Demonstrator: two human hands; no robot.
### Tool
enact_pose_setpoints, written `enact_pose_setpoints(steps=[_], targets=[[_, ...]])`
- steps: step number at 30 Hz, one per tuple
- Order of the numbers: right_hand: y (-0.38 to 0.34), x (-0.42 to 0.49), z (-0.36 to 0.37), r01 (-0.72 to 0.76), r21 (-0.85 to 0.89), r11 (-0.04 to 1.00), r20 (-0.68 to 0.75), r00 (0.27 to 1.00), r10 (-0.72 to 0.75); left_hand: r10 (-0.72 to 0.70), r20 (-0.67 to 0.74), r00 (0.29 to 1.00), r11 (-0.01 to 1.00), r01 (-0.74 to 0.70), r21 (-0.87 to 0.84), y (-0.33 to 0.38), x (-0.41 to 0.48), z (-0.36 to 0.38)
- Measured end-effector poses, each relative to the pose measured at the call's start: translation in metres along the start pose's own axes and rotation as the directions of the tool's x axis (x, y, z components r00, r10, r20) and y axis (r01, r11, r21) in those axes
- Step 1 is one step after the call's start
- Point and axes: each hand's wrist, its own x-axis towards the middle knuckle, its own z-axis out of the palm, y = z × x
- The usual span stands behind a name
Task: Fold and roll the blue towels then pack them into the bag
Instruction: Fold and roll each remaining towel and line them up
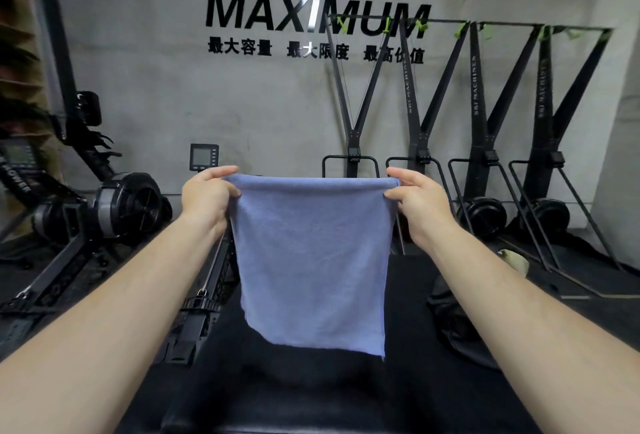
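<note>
- Head view, gym room, grey wall across upper frame.
- Blue towel [311, 260]: centre of frame, held up in the air by its top edge, hanging flat and doubled, lower edge slanting down to a point at lower right; clear of the black padded bench [408, 381] below it.
- Left hand [207, 196]: left of centre, pinching the towel's upper left corner between thumb and curled fingers.
- Right hand [415, 196]: right of centre, pinching the upper right corner likewise; top edge stretched taut between both hands.
- Forearms: bare, reaching in from the lower left and lower right corners.
- Black bag [450, 322]: crumpled dark fabric at lower right, beside the bench, partly hidden behind the right forearm; whether open or shut cannot be told.
- Rowing machine [114, 205]: left of frame, black flywheel housing, rail running toward lower centre.
- Small monitor [204, 157]: just above the left hand, against the wall.
- Ski machines [485, 121]: upright black frames, right half of frame, lettered "SKI MACHINES".
- Wall lettering [317, 17]: "MAXIMUM", upper centre, row of Chinese characters beneath.
- Floor: dark matting.
</note>
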Motion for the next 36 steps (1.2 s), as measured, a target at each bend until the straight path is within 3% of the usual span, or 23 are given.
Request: enact_pose_setpoints(steps=[7,10,15,18,21,24,29,36], targets=[[-0.014,0.003,0.001,0.014,0.094,0.995,-0.052,0.999,-0.009,0.066,0.039,0.997,0.997,-0.065,-0.031,0.02,-0.001,0.0],[-0.012,0.004,-0.001,0.08,-0.01,0.997,-0.063,0.995,-0.08,0.173,0.067,0.983,0.984,-0.175,0.019,0.023,-0.007,0.001],[-0.002,0.006,-0.002,0.103,-0.251,0.962,-0.122,0.983,-0.137,0.306,0.042,0.951,0.911,-0.306,0.276,0.012,0.0,-0.006],[0.011,0.014,-0.001,0.152,-0.479,0.864,-0.042,0.98,-0.195,0.364,0.058,0.93,0.826,-0.351,0.441,0.003,0.01,-0.007],[0.027,0.027,0.002,0.232,-0.693,0.683,0.094,0.968,-0.232,0.385,0.141,0.912,0.701,-0.389,0.598,-0.013,0.027,-0.005],[0.049,0.046,0.007,0.241,-0.767,0.595,0.124,0.965,-0.232,0.35,0.191,0.917,0.607,-0.378,0.699,-0.038,0.052,-0.004],[0.076,0.075,0.023,0.128,-0.722,0.68,0.049,0.99,-0.135,0.259,0.152,0.954,0.598,-0.281,0.751,-0.074,0.08,0.007],[0.091,0.099,0.028,0.154,-0.561,0.813,0.012,0.984,-0.178,0.249,0.075,0.966,0.79,-0.247,0.561,-0.083,0.088,0.018]])
